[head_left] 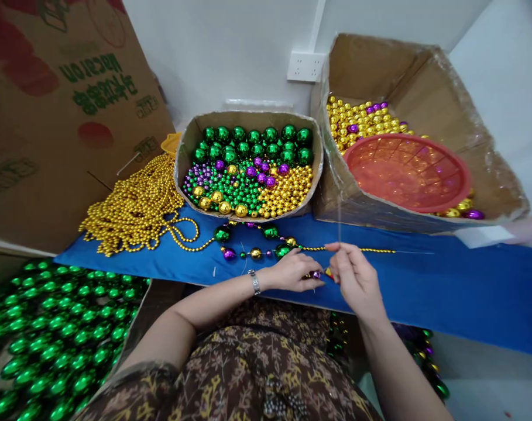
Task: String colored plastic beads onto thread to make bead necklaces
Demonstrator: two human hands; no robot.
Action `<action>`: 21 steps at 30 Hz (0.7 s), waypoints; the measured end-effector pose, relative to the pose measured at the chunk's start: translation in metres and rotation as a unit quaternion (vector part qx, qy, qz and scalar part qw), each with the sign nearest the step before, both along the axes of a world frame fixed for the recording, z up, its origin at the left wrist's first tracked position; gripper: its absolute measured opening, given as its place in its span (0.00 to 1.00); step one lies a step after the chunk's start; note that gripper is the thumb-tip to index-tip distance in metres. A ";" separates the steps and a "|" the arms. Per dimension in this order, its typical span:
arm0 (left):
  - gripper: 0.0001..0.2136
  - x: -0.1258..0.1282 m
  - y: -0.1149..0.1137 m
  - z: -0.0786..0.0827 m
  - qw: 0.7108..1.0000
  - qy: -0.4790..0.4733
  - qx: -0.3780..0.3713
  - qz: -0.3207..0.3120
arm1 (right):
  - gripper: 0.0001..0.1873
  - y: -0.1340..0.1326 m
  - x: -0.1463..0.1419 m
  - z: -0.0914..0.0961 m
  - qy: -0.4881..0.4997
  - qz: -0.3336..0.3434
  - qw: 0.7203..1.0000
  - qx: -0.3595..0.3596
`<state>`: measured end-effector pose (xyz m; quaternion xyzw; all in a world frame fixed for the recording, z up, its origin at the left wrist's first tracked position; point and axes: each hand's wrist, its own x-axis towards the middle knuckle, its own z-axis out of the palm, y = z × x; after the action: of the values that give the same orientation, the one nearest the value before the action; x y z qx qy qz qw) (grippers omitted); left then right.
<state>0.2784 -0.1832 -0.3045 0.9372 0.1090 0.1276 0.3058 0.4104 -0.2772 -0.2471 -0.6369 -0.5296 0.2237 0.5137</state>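
My left hand [294, 270] is closed in a pinch on a strand of mixed beads [257, 252] near the front edge of the blue table [445, 286]. A small purple bead [316, 274] sits at its fingertips. My right hand [356, 275] is pinched on a thin thread that rises from its fingers. A line of small gold beads on a thin needle [375, 251] runs off to the right. The strand of green, gold and purple beads curls leftward to a heap of gold bead strings [134, 210].
A cardboard box [248, 166] of green, purple and gold beads stands behind the hands. A bigger box [424, 117] at right holds gold beads and a red plastic basket [408, 172]. Green bead strings [50, 339] fill a box at lower left. A large carton [50, 117] leans at left.
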 end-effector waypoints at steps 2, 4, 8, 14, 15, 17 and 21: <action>0.17 -0.003 -0.001 -0.001 0.999 0.018 0.037 0.010 | 0.15 -0.004 0.005 0.003 0.090 -0.010 0.996 0.003; 0.21 -0.007 -0.002 -0.004 0.995 0.044 0.087 0.024 | 0.16 -0.006 0.010 0.005 0.147 -0.038 0.988 0.025; 0.18 -0.019 0.000 -0.011 0.980 0.089 0.157 0.077 | 0.16 -0.005 0.029 0.014 0.179 -0.126 0.971 0.098; 0.16 -0.051 0.011 -0.015 0.960 0.102 0.221 0.138 | 0.19 0.000 0.066 0.015 0.203 -0.221 0.934 0.194; 0.17 -0.054 0.013 -0.015 0.958 0.103 0.224 0.147 | 0.20 0.001 0.069 0.014 0.208 -0.226 0.930 0.199; 0.17 -0.058 0.013 -0.018 0.957 0.104 0.219 0.160 | 0.21 0.002 0.071 0.012 0.216 -0.233 0.926 0.202; 0.19 -0.055 0.012 -0.023 0.959 0.110 0.200 0.166 | 0.22 0.004 0.069 0.011 0.192 -0.243 0.929 0.201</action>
<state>0.2236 -0.1711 -0.3278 0.9562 0.2683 0.0917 0.0726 0.4797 -0.2731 -0.2364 -0.5744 -0.2838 0.0990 0.7614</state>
